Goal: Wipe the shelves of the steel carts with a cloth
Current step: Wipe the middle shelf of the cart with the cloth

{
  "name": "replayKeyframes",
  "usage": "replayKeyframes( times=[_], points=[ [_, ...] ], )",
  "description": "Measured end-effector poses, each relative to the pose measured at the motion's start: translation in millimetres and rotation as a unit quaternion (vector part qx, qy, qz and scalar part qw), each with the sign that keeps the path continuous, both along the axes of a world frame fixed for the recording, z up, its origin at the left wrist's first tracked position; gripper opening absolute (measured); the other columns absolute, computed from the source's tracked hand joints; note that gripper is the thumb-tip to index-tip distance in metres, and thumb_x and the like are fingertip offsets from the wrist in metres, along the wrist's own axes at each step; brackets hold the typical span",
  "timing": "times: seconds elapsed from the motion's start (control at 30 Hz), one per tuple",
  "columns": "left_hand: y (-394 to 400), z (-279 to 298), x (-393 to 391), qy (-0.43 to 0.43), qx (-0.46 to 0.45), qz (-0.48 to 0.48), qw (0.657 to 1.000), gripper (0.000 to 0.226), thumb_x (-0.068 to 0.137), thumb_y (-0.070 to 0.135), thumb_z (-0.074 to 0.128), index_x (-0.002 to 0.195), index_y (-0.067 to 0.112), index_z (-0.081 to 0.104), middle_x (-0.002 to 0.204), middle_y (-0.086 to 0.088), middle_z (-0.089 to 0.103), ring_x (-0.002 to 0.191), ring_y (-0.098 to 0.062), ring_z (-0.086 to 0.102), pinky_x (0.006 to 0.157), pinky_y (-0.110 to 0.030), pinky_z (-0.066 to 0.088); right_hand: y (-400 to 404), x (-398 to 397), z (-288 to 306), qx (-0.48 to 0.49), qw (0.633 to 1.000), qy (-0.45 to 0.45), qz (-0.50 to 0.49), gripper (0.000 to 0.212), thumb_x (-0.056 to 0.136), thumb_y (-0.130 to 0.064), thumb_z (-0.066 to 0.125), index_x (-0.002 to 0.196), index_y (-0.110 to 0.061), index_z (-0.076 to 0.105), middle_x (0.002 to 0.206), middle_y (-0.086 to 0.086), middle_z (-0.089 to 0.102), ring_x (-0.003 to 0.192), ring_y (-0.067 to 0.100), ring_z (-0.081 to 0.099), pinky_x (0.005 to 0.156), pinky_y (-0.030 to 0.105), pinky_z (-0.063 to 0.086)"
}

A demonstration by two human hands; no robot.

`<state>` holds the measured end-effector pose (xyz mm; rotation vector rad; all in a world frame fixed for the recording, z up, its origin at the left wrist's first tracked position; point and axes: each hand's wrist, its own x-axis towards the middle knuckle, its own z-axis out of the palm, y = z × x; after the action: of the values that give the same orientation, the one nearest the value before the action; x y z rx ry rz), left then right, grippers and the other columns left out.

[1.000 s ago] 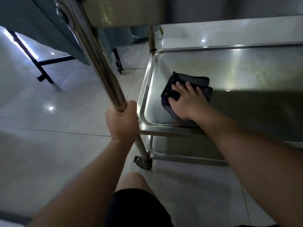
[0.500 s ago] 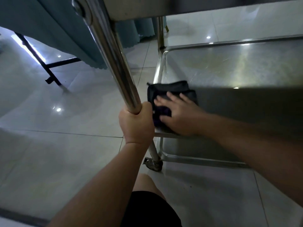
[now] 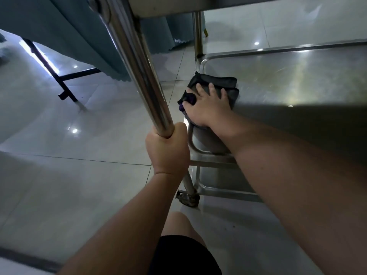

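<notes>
no readable text, labels or numbers anywhere

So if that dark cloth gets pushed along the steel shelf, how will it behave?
The cloth looks soft and folded, so it will probably bunch rather than slide stiffly. The right hand pressing flat should keep it spread. The shelf looks smooth and shiny, so it likely glides easily.

The right hand (image 3: pixel 206 108) hid the cloth's (image 3: pixel 216 82) middle; the shelf (image 3: pixel 297 76) ran off the frame's right edge.
</notes>
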<state>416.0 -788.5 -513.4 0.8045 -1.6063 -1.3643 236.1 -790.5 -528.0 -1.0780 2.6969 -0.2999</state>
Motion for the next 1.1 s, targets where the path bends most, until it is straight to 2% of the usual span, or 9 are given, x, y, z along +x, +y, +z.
replayKeyframes(
  times=[0.17, 0.3, 0.47, 0.57, 0.7, 0.83, 0.93, 1.0, 1.1],
  points=[
    [-1.8, -4.2, -1.4, -0.004, 0.009, 0.003, 1.0, 0.024, 0.067, 0.03, 0.06, 0.054, 0.023, 0.041, 0.05, 0.007, 0.037, 0.049, -0.014, 0.036, 0.043, -0.026, 0.031, 35.3, 36.1, -6.7, -0.019, 0.995, 0.003, 0.1, 0.072, 0.094, -0.069, 0.01, 0.161, -0.045, 0.005, 0.171, -0.014, -0.005, 0.157, 0.017, -0.01, 0.125, 0.049, -0.01],
    [-2.2, -1.9, -0.8, -0.027, 0.023, 0.037, 0.999, 0.023, 0.067, 0.033, 0.06, 0.05, 0.024, 0.046, 0.048, 0.01, 0.041, 0.046, -0.009, 0.038, 0.042, -0.024, 0.035, 65.6, 68.7, -8.4, -0.015, 0.987, 0.01, 0.161, 0.066, 0.097, -0.066, 0.01, 0.16, -0.048, 0.0, 0.171, -0.014, -0.008, 0.158, 0.017, -0.011, 0.126, 0.05, -0.006],
    [-3.9, 1.3, 1.8, -0.053, 0.049, 0.049, 0.996, 0.022, 0.064, 0.036, 0.06, 0.05, 0.022, 0.049, 0.051, 0.004, 0.045, 0.05, -0.016, 0.044, 0.046, -0.031, 0.038, 99.1, 85.8, -4.3, -0.054, 0.981, 0.008, 0.186, 0.079, 0.089, -0.072, 0.004, 0.162, -0.041, 0.008, 0.171, -0.012, 0.006, 0.158, 0.017, 0.0, 0.127, 0.049, 0.0],
    [-4.0, 4.4, 2.3, -0.059, 0.05, 0.06, 0.995, 0.026, 0.064, 0.036, 0.059, 0.054, 0.014, 0.05, 0.054, -0.005, 0.047, 0.051, -0.019, 0.045, 0.045, -0.033, 0.037, 127.2, 86.9, -6.4, -0.051, 0.977, 0.054, 0.2, 0.082, 0.091, -0.078, 0.015, 0.162, -0.037, 0.017, 0.17, -0.012, 0.015, 0.158, 0.016, 0.007, 0.128, 0.047, 0.007],
    [4.4, 10.7, 6.1, -0.072, 0.044, 0.063, 0.994, 0.028, 0.062, 0.038, 0.056, 0.056, 0.011, 0.058, 0.052, -0.004, 0.061, 0.045, -0.014, 0.054, 0.039, -0.024, 0.041, 177.6, 79.1, -14.1, -0.012, 0.967, 0.123, 0.221, 0.079, 0.09, -0.065, 0.014, 0.162, -0.033, 0.019, 0.169, -0.008, 0.021, 0.157, 0.019, 0.018, 0.126, 0.047, 0.019],
    [8.1, 8.3, 15.5, -0.162, -0.004, 0.067, 0.985, 0.037, 0.075, 0.041, 0.058, 0.081, 0.004, 0.058, 0.069, 0.003, 0.059, 0.057, -0.008, 0.053, 0.057, -0.032, 0.047, 212.3, 64.7, -19.0, -0.018, 0.973, 0.124, 0.194, 0.074, 0.096, -0.06, 0.04, 0.162, -0.035, 0.018, 0.169, -0.011, 0.02, 0.157, 0.018, 0.017, 0.126, 0.047, 0.019],
    [27.3, -16.0, 38.4, -0.259, -0.05, 0.098, 0.96, 0.035, 0.085, 0.036, 0.07, 0.11, 0.016, 0.056, 0.113, 0.0, 0.056, 0.101, -0.02, 0.057, 0.086, -0.042, 0.051, 231.7, 57.4, -21.6, -0.013, 0.974, 0.13, 0.187, 0.078, 0.096, -0.059, 0.049, 0.163, -0.036, 0.016, 0.169, -0.012, 0.017, 0.157, 0.018, 0.014, 0.126, 0.047, 0.017],
    [59.6, -37.3, 57.7, -0.268, -0.045, 0.122, 0.955, 0.048, 0.085, 0.026, 0.075, 0.125, 0.014, 0.051, 0.124, -0.001, 0.045, 0.116, -0.027, 0.049, 0.102, -0.046, 0.046, 247.8, 50.8, -20.6, -0.018, 0.974, 0.136, 0.182, 0.078, 0.094, -0.059, 0.049, 0.162, -0.037, 0.017, 0.169, -0.012, 0.019, 0.157, 0.017, 0.015, 0.126, 0.046, 0.019],
    [110.5, -54.7, 66.7, -0.299, -0.103, 0.012, 0.949, 0.041, 0.084, 0.021, 0.075, 0.114, 0.025, 0.047, 0.117, 0.007, 0.043, 0.112, -0.021, 0.049, 0.095, -0.04, 0.044, 270.5, 39.8, -17.5, -0.012, 0.973, 0.143, 0.179, 0.077, 0.094, -0.06, 0.046, 0.162, -0.038, 0.017, 0.169, -0.013, 0.018, 0.157, 0.016, 0.014, 0.126, 0.046, 0.019]
  ],
)
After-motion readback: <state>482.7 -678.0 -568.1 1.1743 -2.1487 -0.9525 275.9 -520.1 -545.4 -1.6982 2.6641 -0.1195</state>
